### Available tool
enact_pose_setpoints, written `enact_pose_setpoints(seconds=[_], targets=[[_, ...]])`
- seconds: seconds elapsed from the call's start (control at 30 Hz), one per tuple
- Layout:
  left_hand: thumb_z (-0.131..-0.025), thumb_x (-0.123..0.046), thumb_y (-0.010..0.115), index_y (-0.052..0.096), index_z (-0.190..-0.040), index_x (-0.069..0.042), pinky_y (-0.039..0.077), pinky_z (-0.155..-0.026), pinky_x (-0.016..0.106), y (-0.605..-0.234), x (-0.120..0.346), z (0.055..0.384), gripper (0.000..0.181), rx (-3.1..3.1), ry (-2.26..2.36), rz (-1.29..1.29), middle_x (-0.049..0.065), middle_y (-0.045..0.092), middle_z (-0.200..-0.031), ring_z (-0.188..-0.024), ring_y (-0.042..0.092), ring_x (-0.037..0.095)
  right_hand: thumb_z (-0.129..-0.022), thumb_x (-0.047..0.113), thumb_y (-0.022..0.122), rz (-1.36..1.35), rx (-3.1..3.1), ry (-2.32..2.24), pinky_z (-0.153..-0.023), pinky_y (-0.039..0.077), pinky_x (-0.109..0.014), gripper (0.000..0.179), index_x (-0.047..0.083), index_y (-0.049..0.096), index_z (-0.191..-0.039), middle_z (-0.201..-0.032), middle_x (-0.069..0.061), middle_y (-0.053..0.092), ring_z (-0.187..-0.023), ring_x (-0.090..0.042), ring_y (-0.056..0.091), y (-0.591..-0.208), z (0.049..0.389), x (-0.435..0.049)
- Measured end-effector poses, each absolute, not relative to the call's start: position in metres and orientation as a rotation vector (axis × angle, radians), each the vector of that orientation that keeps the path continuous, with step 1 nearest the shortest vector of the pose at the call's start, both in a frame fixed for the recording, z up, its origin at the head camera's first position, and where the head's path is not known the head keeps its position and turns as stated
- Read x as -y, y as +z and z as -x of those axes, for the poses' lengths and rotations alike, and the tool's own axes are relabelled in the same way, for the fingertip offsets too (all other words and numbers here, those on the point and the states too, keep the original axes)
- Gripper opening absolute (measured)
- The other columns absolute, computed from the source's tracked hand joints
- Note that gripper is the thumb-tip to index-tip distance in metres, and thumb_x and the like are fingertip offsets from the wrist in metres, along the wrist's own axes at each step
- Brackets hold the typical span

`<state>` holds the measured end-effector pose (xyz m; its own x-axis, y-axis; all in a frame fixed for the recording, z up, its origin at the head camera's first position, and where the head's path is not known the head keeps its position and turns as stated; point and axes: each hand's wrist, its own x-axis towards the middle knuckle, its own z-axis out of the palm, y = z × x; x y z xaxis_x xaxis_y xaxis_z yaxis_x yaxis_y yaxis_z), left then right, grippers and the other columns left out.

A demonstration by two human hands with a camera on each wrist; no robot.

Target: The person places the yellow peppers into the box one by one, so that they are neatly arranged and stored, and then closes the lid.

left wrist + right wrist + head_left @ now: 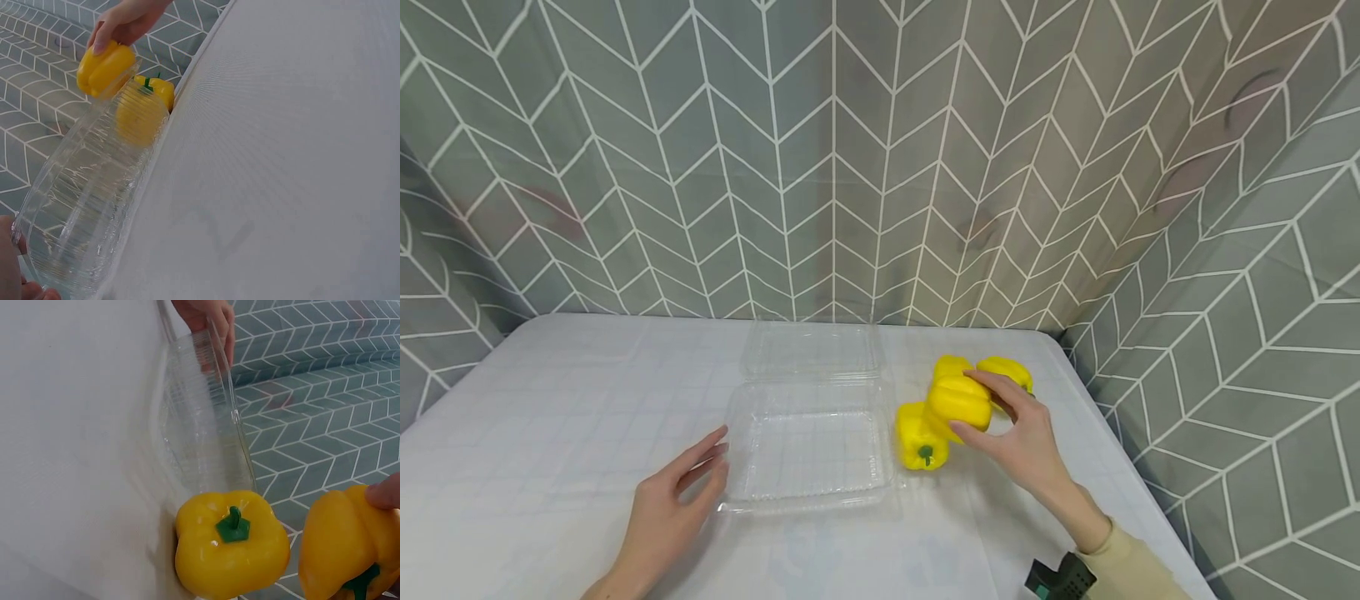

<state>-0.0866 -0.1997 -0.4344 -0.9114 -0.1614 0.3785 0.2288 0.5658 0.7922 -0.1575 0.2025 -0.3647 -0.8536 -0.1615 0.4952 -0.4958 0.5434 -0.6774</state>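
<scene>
My right hand [1018, 437] holds a yellow bell pepper [962, 404] between thumb and fingers, raised over the other peppers. Its green stem points down in the right wrist view. Below and left of it, another yellow pepper [919, 442] sits beside the container with its stem facing me. Two more yellow peppers, one at the back [952, 365] and one at the right [1006, 369], are partly hidden by the held pepper and the hand. A clear plastic clamshell container [820, 462] lies unfolded. At its left edge my left hand [670, 500] touches the rim with nearly straight fingers.
The container's lid half [812, 350] lies flat toward the table's far edge. A white cloth covers the table [550, 467]. Grey patterned curtains [850, 167] hang behind and at the sides. A black device [1060, 579] sits at my right wrist.
</scene>
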Motion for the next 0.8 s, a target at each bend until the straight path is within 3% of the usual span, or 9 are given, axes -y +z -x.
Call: enact_pose_setpoints(seconds=[0.6, 0.8], targets=[[-0.095, -0.007, 0.066, 0.063, -0.135, -0.012, 0.048, -0.089, 0.004, -0.435, 0.199, 0.085, 0.041, 2.382, -1.281, 0.044, 0.01, 0.072, -0.118, -0.1, 0.062, -0.014, -0.076, 0.014, 0.088, -0.667, 2.366, 1.337, -0.105, 0.046, -0.017, 0.061, 0.012, 0.062, -0.132, -0.132, -0.001, 0.062, -0.118, -0.018, 0.059, -0.358, 0.163, -0.172], [-0.094, -0.007, 0.066, 0.063, -0.135, -0.012, 0.048, -0.09, 0.004, -0.435, 0.199, 0.085, 0.041, 2.378, -1.279, 0.05, 0.009, 0.072, -0.119, -0.1, 0.062, -0.013, -0.077, 0.019, 0.087, -0.676, 2.395, 1.329, -0.103, 0.051, -0.027, 0.063, 0.013, 0.061, -0.133, -0.131, 0.0, 0.063, -0.117, -0.016, 0.061, -0.358, 0.168, -0.161]])
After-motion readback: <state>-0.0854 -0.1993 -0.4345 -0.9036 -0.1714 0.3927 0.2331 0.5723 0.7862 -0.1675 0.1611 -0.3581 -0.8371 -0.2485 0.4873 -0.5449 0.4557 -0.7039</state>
